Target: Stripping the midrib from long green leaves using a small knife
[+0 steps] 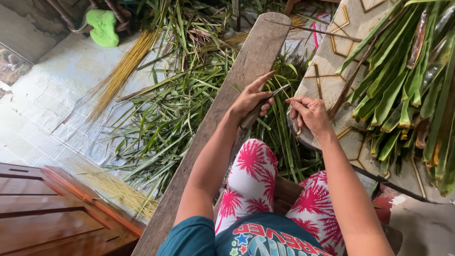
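Observation:
My left hand (251, 98) grips a small knife (265, 102) by its wooden handle, forefinger stretched forward, blade pointing right. My right hand (309, 113) pinches a thin leaf rib (348, 85) that runs up and to the right over the patterned table (332, 57). The knife tip sits close to my right fingers. Both hands hover above my knees in pink and white patterned trousers (253, 175).
A long wooden plank (246, 66) slants under my left arm. Green palm leaf strips (166, 118) litter the tiled floor. Bundles of yellow ribs (121, 71) lie at left. A stack of green leaves (403, 85) covers the table. Wooden furniture (52, 213) stands bottom left.

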